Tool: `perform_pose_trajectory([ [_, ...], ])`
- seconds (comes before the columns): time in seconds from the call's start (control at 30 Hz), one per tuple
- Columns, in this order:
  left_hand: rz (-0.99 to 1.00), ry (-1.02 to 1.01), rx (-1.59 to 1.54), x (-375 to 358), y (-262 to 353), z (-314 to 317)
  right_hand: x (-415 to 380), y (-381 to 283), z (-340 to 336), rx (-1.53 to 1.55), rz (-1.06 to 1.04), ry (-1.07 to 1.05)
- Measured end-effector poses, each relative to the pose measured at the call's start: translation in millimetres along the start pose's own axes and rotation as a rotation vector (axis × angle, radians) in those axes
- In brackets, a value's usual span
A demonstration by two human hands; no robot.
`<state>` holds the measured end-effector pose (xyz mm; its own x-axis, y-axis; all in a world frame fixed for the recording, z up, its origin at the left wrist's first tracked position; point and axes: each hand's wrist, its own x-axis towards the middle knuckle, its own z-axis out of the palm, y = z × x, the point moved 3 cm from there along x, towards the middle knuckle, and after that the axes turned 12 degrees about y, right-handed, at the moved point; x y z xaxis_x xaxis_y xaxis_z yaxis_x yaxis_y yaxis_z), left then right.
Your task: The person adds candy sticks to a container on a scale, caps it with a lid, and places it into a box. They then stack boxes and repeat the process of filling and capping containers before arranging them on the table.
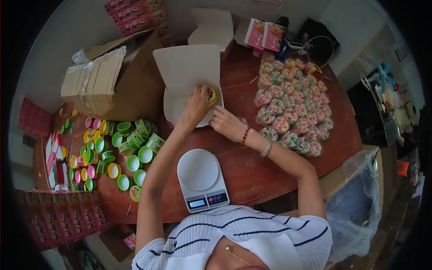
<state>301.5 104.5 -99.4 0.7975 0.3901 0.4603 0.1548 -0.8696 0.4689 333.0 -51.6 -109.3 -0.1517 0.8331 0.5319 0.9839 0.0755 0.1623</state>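
Note:
A white open-lidded carton (186,67) stands at the middle of the table with its lid raised at the back. My left hand (196,107) reaches inside, its fingers closed on a small round yellow tub (211,95). At the carton's front right corner is my right hand (227,124), fingers bent together against the edge; what they grip is hidden. A bit of something shiny (244,121) shows behind that hand. In front of me lies a white kitchen scale (198,171) with a lit display and a bare platform.
Green, yellow and pink tubs (108,156) spread over the left side. A large cardboard box (96,81) stands behind them. Many clear bags of pastel pieces (292,101) are grouped at the right. Pink printed boxes (63,216) line the near left; a plastic-lined carton (355,202) is at the near right.

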Motion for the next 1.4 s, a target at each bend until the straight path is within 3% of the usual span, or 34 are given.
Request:
perform_pose_trajectory([
  [0.1,0.082,0.052,0.013,-5.7,-1.1,15.5,-10.0,17.4,-9.9,0.037,0.022,0.051],
  [0.13,0.09,0.04,0.006,-8.9,5.6,6.0,-6.6,19.6,-27.3,0.153,0.048,0.163],
  [0.23,0.157,0.087,-0.032,-22.4,24.9,-48.6,-28.5,41.2,-67.5,0.29,0.361,0.258],
  [0.3,-0.013,0.024,-0.197,-36.9,32.2,-90.9,-59.3,66.8,-97.7,0.321,0.715,0.236],
  [0.47,-0.17,0.025,-0.233,-81.7,23.3,-166.5,-126.7,58.9,-142.9,0.22,0.971,0.049],
  [0.57,-0.174,0.082,-0.229,-106.2,11.3,-183.3,-123.8,10.7,-144.0,-0.159,1.023,-0.161],
  [0.67,-0.204,0.118,-0.192,-123.9,1.9,-193.9,-126.5,-9.1,-118.6,-0.212,1.132,-0.067],
  [0.77,-0.319,0.21,-0.171,-146.8,-16.2,-214.5,-119.6,-17.7,-124.5,-0.138,1.014,0.105],
  [0.8,-0.361,0.255,-0.157,-155.6,-24.3,-224.0,-113.7,-26.2,-131.4,-0.072,1.113,0.129],
  [0.9,-0.535,0.348,-0.133,-181.2,-47.9,-242.8,-62.1,-64.7,-153.2,0.205,1.008,0.139],
  [1.0,-0.358,0.255,-0.006,-190.5,-55.6,-234.1,-21.3,-99.3,-120.7,0.527,0.815,0.087],
  [1.1,-0.365,0.203,-0.068,-180.2,-33.7,-225.7,-4.7,-120.9,-80.9,0.701,0.785,0.078],
  [1.2,-0.363,0.223,-0.116,-177.1,-20.2,-227.0,-2.3,-101.6,-94.3,0.695,0.803,0.085],
  [1.23,-0.376,0.236,-0.12,-177.8,-18.4,-229.0,-13.5,-86.1,-91.8,0.719,0.9,0.098],
  [1.37,-0.328,0.246,-0.015,-179.7,-18.1,-228.1,-52.3,-27.5,-84.2,-0.056,0.91,0.162],
  [1.4,-0.34,0.237,-0.077,-177.5,-15.6,-223.5,-59.2,-17.5,-72.3,-0.044,0.85,0.163],
])
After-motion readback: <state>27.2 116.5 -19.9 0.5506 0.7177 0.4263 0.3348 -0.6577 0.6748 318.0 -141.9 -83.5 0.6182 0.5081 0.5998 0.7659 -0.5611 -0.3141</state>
